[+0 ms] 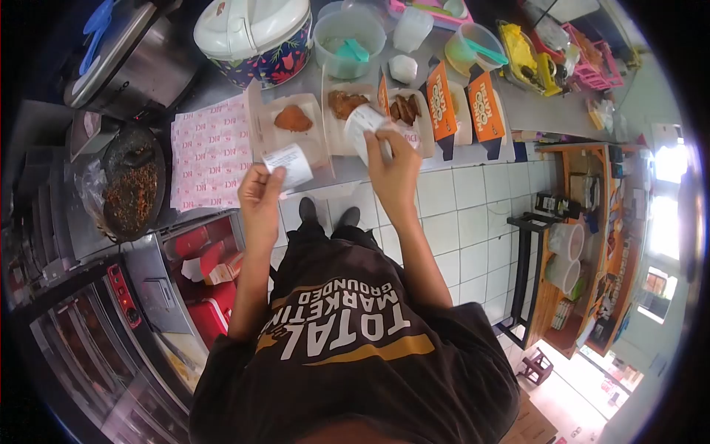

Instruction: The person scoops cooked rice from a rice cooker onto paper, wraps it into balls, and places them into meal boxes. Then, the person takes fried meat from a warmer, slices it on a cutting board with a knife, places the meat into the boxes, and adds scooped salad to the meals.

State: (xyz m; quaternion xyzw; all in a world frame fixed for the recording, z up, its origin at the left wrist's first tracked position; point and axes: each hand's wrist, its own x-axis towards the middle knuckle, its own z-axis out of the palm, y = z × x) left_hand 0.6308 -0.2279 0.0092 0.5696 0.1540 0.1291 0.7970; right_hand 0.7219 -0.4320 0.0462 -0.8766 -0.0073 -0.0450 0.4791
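Observation:
My left hand (260, 185) is closed, thumb and fingers pinching a small white printed slip (291, 164) in front of the counter's edge. Pinched in my right hand (396, 159) is a longer, curling printed receipt (362, 127). It hangs over an open food box with a browned fried piece (346, 104). Left of that, another open box holds a reddish-brown piece (293, 118). Dark brown pieces (404, 109) lie in a box just beyond my right hand. Orange printed box flaps (442, 100) stand upright to the right.
Pink-printed wrapping paper (209, 152) covers the counter at left, near a dark pan of chopped food (133, 189). Behind stand a floral rice container (255, 41) and a clear tub (349, 41). A wooden shelf (592, 244) is at right, beyond the tiled floor (473, 229).

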